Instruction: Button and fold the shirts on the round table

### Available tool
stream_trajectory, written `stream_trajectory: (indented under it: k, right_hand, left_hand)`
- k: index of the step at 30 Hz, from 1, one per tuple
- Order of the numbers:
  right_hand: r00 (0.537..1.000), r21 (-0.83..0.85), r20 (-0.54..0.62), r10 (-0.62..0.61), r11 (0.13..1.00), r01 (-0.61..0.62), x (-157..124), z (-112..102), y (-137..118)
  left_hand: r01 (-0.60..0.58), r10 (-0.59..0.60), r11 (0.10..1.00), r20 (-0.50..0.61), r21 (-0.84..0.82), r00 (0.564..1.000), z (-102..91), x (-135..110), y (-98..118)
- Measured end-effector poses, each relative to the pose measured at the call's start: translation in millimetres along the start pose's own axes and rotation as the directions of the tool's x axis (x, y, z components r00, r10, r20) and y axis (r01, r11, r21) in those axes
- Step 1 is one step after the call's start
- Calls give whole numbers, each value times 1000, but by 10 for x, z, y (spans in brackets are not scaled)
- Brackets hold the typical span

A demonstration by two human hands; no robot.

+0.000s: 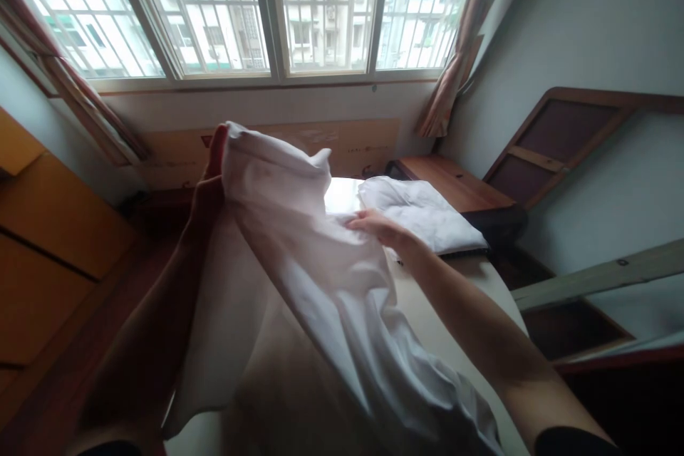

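A large white cloth (pixel 299 242), perhaps a bedsheet or cover, hangs in loose folds in front of me, trailing down toward my body. My left hand (pixel 212 171) is raised and closed on its upper left corner, with part of the fingers hidden behind the fabric. Lower and to the right, my right hand (pixel 377 225) pinches the cloth's right edge between thumb and fingers. Beneath the cloth lies a pale bed or mattress surface (pixel 443 306). A folded white quilt or pillow (pixel 422 210) rests on it, just beyond my right hand.
A barred window (pixel 278 14) with curtains (pixel 446 96) spans the far wall. A brown wooden cabinet (pixel 459 182) stands at the far right corner. Orange-yellow furniture (pixel 48 263) lines the left side. A pale wooden rail (pixel 603 274) and brown framed panel (pixel 556 135) are at right.
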State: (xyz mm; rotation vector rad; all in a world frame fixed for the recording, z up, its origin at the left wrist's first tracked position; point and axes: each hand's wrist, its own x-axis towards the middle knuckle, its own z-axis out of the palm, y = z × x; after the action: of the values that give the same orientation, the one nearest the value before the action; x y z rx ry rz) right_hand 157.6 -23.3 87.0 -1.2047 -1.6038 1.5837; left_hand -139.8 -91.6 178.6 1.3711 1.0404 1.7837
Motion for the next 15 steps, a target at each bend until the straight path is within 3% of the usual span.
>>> stream_trajectory:
  k: [1,2,3,4,5,6,7,8,10,12,13,15]
  right_hand:
    - [989,-31,-129,-66,998,62,-33,-179,-161]
    - [949,-72,-268,-166,986,152,-55,-358,-332]
    - [851,-157,-425,-309,951,267,-62,-522,-498]
    - [721,-277,-522,-456,890,362,-51,-660,-644]
    - [592,-411,-569,-571,821,397,-23,-766,-755]
    - [491,-537,-577,-653,756,374,18,-837,-820]
    - [452,-636,-560,-694,710,302,66,-879,-831]
    - [477,-706,-538,-695,680,195,114,-898,-787]
    - [648,-778,-505,-570,626,-56,178,-906,-559]
    - [802,-808,-483,-351,531,-254,164,-921,-221]
    - [836,-816,-479,-270,488,-310,121,-939,-47]
    - [829,-798,-520,-206,463,-386,-27,-988,259]
  left_hand:
    - [-10,10,1000,-14,13,1000,-123,38,-56]
    - [-17,18,999,-34,30,999,-239,78,-133]
    - [-14,18,998,-68,55,998,-339,120,-229]
    - [5,6,996,-109,94,994,-417,160,-340]
    - [43,-19,987,-150,157,989,-469,193,-459]
    - [91,-45,963,-182,255,982,-495,213,-577]
    - [136,-62,911,-199,389,978,-497,215,-687]
    - [154,-56,823,-192,546,980,-476,196,-781]
    - [75,-6,559,-87,826,996,-392,86,-902]
    - [-89,29,299,85,950,996,-286,-107,-939]
    - [-173,27,206,171,963,985,-239,-220,-938]
    - [-314,-19,97,317,945,948,-183,-440,-932]
